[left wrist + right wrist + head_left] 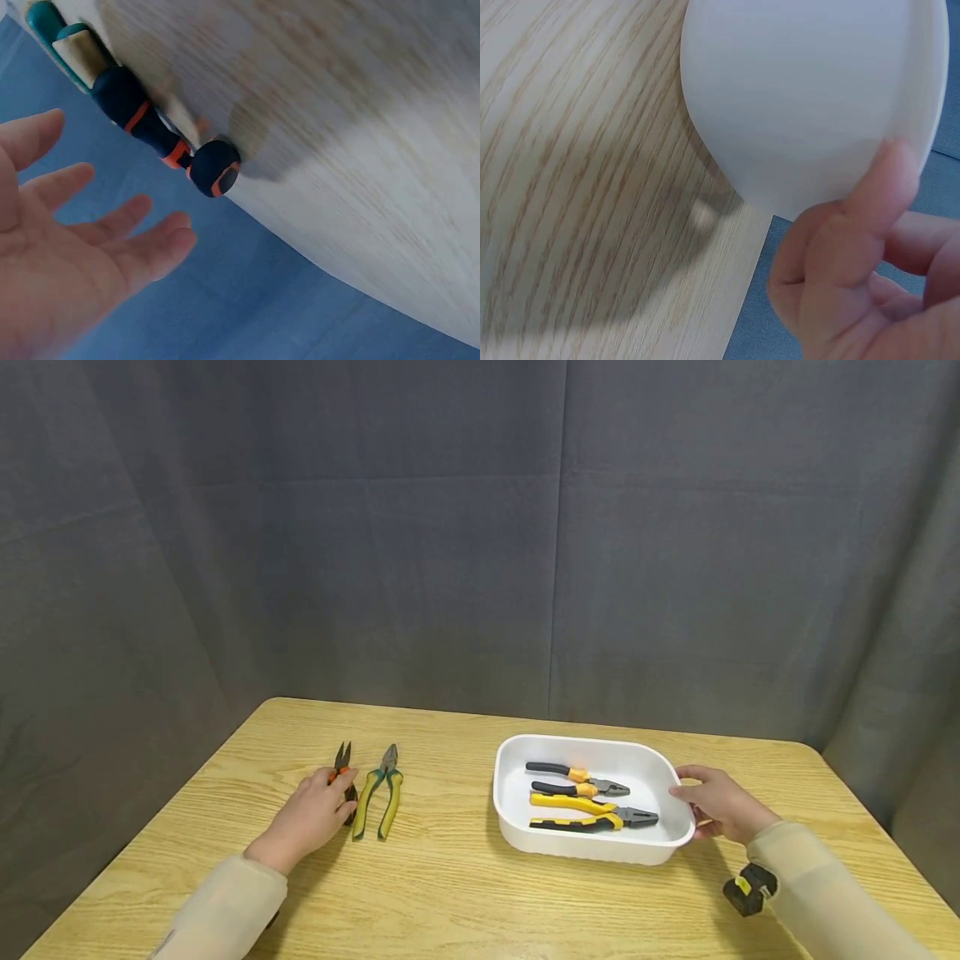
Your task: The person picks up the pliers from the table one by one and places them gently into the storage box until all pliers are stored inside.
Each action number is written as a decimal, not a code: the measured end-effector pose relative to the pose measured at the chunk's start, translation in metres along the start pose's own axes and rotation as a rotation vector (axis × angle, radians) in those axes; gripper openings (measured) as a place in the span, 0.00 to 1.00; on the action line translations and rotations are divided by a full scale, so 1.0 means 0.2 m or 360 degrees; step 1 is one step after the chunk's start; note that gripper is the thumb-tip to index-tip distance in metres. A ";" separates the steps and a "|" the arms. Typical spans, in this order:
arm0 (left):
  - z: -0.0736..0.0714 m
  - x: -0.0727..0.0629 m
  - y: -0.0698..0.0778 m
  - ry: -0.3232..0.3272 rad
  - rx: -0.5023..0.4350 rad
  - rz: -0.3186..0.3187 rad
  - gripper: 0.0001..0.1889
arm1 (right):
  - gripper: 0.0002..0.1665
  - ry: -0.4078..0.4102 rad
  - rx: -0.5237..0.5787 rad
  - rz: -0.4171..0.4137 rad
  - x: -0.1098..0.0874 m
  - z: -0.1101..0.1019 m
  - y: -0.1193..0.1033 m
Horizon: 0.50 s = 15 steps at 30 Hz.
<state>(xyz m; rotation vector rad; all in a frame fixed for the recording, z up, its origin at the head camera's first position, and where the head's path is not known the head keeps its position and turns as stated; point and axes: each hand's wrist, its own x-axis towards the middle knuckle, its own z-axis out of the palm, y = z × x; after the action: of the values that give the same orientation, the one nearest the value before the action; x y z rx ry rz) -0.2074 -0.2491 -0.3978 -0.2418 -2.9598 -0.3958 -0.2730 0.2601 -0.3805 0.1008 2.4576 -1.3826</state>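
My left hand (311, 814) reaches over a pair of long-nose pliers (342, 755) with dark, orange-banded handles and covers part of them in the head view. Seen from the left wrist, its fingers are spread and apart from the dark handles (142, 116). Just right of them lie pliers with yellow-green handles (362, 806), jaws pointing away. At the right, my right hand (720, 806) grips the end of a white plastic tray (592, 846), thumb over the rim and fingers outside. Inside lie yellow-black pliers (636, 817) and smaller black-handled pliers with orange collars (553, 767).
The wooden table (427, 893) has rounded far corners. Behind it hangs a grey curtain (450, 568), which also runs down both sides. A dark strap-on device (745, 889) sits under my right wrist.
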 end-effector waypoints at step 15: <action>0.02 0.10 -0.03 -0.0390 -0.0021 -0.0274 0.24 | 0.29 -0.0021 0.0002 -0.0013 0.01 -0.01 0.01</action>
<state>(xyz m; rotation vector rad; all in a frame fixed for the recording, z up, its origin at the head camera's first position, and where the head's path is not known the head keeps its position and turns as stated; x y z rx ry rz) -0.2279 -0.2499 -0.4006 -0.0378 -3.2328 -0.4352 -0.2741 0.2621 -0.3813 0.0820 2.4490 -1.3841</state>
